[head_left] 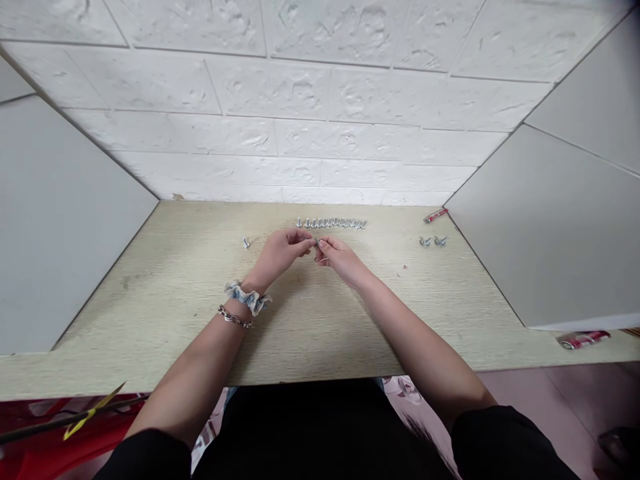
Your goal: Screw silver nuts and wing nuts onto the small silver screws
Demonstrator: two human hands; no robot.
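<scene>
My left hand (289, 247) and my right hand (338, 256) meet over the middle of the table, just in front of a row of silver bolts (332, 223). Both are closed, with thumb and fingertips pinched around a small metal piece (315, 243). Fingers cover most of that piece, so its exact kind is hidden. The bolts in the row stand close together, several with their shafts pointing up. Left of my left hand, a single bolt (245, 243) sits apart from the others.
Two small groups of metal hardware (433, 241) lie at the right. Red cylinders (435, 215) rest against the grey-white right panel (545, 220); another grey-white panel (65, 220) stands at left. A white brick-patterned wall (300, 143) closes off the back of the wooden table (165, 280).
</scene>
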